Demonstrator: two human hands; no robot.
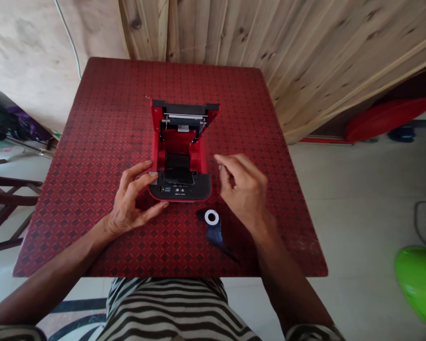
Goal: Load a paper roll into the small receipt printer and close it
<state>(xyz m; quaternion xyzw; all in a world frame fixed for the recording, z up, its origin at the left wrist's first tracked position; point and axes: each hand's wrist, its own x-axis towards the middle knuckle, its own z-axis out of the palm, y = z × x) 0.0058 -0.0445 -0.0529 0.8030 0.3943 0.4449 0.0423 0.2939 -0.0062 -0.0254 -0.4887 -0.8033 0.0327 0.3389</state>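
Note:
A red and black receipt printer (pixel 180 191) sits on the table with its lid (pixel 185 111) raised. Inside its bay lies a dark roll (pixel 177 161), and a black strip reaches over the front edge of the bay. My left hand (pixel 131 201) holds the printer's front left corner, fingers along the side and top, thumb at the front edge. To the right of the printer, apart from it, my right hand (pixel 243 184) is curled, with nothing visible in its fingers. A small roll with a white core (pixel 206 220) stands near it, a dark strip trailing from it.
The table (pixel 106 109) has a red patterned cover and meets a wooden plank wall (pixel 213 33) at the back. A dark wooden chair (pixel 8 199) stands at the left. On the floor at the right is a bright green object (pixel 421 279).

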